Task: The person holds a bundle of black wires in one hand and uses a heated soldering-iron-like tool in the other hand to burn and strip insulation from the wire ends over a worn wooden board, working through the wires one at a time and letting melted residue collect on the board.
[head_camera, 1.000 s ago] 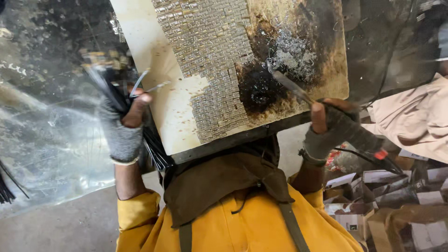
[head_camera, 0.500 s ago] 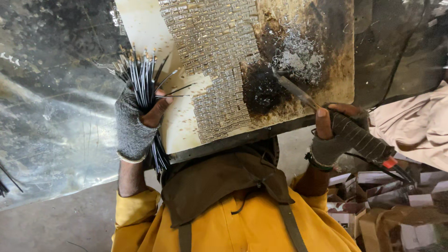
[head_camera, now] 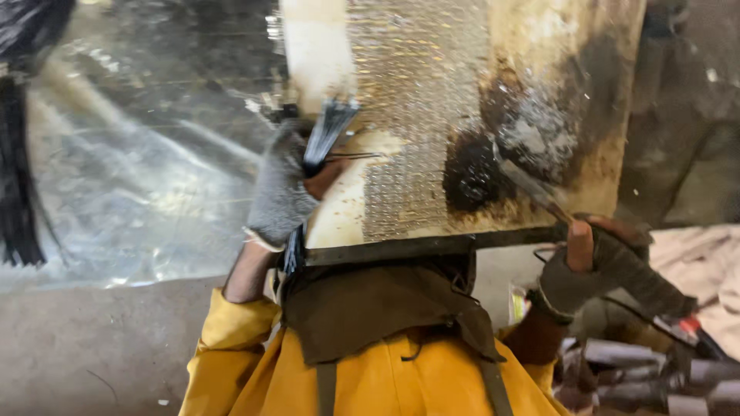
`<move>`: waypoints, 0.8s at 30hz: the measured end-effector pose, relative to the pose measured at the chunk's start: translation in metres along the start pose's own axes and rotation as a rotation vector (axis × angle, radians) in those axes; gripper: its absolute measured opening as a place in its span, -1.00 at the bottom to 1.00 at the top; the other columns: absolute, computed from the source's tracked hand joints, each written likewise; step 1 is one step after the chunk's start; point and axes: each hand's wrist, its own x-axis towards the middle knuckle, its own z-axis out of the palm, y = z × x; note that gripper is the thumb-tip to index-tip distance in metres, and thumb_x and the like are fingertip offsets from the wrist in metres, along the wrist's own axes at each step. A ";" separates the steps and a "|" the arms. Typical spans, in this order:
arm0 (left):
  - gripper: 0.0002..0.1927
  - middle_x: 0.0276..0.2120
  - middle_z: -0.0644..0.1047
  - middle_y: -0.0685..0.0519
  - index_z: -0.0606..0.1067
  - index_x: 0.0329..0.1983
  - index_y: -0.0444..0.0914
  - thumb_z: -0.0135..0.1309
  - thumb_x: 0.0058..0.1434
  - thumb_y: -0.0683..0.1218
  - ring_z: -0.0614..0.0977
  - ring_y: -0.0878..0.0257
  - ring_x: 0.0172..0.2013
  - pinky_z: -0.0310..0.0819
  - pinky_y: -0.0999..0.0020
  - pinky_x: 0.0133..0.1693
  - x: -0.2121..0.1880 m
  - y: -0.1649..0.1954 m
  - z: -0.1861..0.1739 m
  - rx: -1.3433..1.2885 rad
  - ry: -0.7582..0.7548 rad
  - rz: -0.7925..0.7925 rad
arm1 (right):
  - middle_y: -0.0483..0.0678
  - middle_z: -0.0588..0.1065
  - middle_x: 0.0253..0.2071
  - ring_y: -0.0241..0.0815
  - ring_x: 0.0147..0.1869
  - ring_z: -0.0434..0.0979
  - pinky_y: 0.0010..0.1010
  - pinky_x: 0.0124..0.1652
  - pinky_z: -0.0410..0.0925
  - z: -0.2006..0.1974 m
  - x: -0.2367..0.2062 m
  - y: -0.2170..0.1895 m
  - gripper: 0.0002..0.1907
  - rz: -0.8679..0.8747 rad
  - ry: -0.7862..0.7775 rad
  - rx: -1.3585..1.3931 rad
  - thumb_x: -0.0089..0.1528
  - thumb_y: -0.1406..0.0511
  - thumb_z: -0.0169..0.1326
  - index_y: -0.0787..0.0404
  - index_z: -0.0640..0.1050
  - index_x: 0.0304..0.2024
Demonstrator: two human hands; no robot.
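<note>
While our left hand (head_camera: 284, 189), in a grey fingerless glove, is curled tight around a bundle of thin dark rods (head_camera: 325, 132), the rods fan out above the fist toward one o'clock and a short stub of the same bundle shows below the fist at six o'clock. We cannot count the rods; they are too many and too blurred, but it is one bundle. One or two loose strands stick out sideways from the fist toward three o'clock, across the pale part of the board.

Our right hand (head_camera: 592, 262), also gloved in grey with the fingertips bare, is closed around the handle of one hand tool (head_camera: 533, 189). Its narrow metal blade runs up toward eleven o'clock from the fist, and the tip rests on the board at the edge of the black scorched patch (head_camera: 470, 173). From the back of that fist a dark cord with a red fitting (head_camera: 688, 323) trails off toward four o'clock.

Between the two hands stands one flat board (head_camera: 539, 62), tilted, with a dark bottom edge. A field of small metallic points (head_camera: 408, 100) covers its middle; a cream strip lies at its nine o'clock side, and the burnt, ash-grey area at its three o'clock side.

Below the board we see one brown apron (head_camera: 370, 308) over yellow sleeves (head_camera: 223, 347). At nine o'clock of the left hand lies a sheet of clear plastic (head_camera: 131, 169) on the floor, with one more dark bundle (head_camera: 17, 177) at the far left edge. At five o'clock of the right hand lie several grey tubes (head_camera: 617, 358), too jumbled to count.
</note>
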 end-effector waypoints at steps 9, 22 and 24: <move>-0.75 -0.09 0.53 -0.09 0.56 -0.17 -0.34 0.35 0.25 -0.09 0.60 0.06 -0.11 0.49 0.22 -0.05 0.000 -0.007 -0.007 0.081 0.013 0.289 | -0.07 0.51 -0.20 -0.27 -0.20 0.51 -0.46 -0.11 0.41 0.084 -0.015 -0.046 -0.65 0.002 -0.268 0.249 0.24 0.28 0.38 0.23 0.47 -0.09; -0.72 -0.13 0.51 -0.10 0.57 -0.25 -0.34 0.33 0.22 -0.02 0.62 0.01 -0.24 0.50 0.17 -0.19 -0.001 -0.025 0.006 0.196 0.020 0.154 | -0.01 0.52 -0.15 -0.22 -0.11 0.53 -0.43 -0.03 0.43 0.111 -0.010 -0.085 -0.70 0.111 -0.425 0.163 0.30 0.34 0.31 0.29 0.47 -0.06; -0.72 -0.09 0.51 -0.11 0.57 -0.25 -0.34 0.32 0.22 -0.03 0.62 0.02 -0.24 0.50 0.18 -0.21 -0.001 -0.026 0.006 0.182 0.035 0.164 | -0.01 0.54 -0.22 -0.18 -0.22 0.57 -0.41 -0.16 0.47 0.115 -0.006 -0.088 -0.76 -0.032 -0.459 0.209 0.28 0.36 0.30 0.28 0.48 -0.14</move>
